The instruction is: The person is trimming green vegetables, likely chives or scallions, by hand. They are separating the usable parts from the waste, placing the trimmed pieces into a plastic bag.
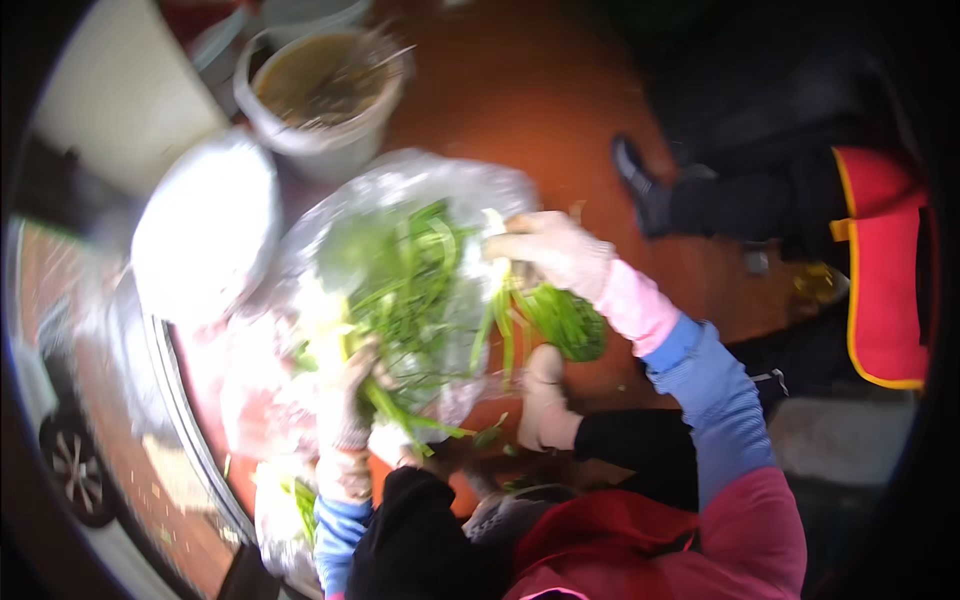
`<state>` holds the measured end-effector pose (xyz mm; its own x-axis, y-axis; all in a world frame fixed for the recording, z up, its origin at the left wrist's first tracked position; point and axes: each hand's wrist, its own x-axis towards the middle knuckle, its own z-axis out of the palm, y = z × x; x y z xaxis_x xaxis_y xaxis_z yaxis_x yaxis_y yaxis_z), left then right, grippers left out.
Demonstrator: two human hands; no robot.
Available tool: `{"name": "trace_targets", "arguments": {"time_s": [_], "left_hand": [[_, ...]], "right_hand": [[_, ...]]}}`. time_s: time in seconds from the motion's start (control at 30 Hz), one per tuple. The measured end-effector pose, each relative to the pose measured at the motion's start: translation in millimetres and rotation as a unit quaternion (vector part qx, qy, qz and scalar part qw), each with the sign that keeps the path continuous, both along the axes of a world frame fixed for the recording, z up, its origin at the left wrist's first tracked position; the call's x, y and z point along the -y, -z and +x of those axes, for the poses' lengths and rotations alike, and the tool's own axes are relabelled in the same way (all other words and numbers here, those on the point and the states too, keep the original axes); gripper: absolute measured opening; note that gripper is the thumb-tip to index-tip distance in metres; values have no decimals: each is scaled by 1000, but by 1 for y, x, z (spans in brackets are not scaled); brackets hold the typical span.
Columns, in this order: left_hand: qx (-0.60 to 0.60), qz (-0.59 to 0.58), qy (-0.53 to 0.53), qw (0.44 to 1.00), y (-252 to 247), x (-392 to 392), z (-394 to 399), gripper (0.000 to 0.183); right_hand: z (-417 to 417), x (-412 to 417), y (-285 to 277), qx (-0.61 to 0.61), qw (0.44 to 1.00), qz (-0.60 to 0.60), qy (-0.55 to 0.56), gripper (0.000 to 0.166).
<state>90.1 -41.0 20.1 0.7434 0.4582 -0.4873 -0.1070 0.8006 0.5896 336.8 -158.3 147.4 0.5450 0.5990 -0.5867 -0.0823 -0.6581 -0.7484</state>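
My gloved left hand [358,397], low and left of centre, grips a bunch of green leafy stalks [390,416]. Light-coloured stems rise above its fingers in the glare. My gloved right hand [559,251] has its fingers closed on pale green stems [501,289], which hang down below it. Between and above the hands, a clear plastic bag [480,180] lies spread on the floor with a heap of loose greens [412,285] in it. Another dark green bunch [574,326] shows just below my right wrist. Strong light and blur hide detail around my left hand.
A white bucket [330,142] of murky brown liquid stands upper left, near an overexposed round white object [206,225]. A metal door sill [187,420] curves along the left. To the right sits another person with black trousers and a red apron [889,277]. Leaf scraps lie near my feet.
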Motion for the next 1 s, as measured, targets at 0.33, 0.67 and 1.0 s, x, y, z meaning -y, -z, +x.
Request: {"name": "trace_targets", "arguments": {"time_s": [0.33,0.67,1.0], "left_hand": [[-104,-16,3,994,-20,-19,-32,27],[-103,17,53,993,-20,-13,-22,23],[-63,-9,100,993,-12,-11,-25,21]], "right_hand": [[-55,-62,72,-135,990,22,-43,24],[-95,-75,73,-109,988,-37,-105,23],[-120,-83,77,-74,987,-76,-123,21]]}}
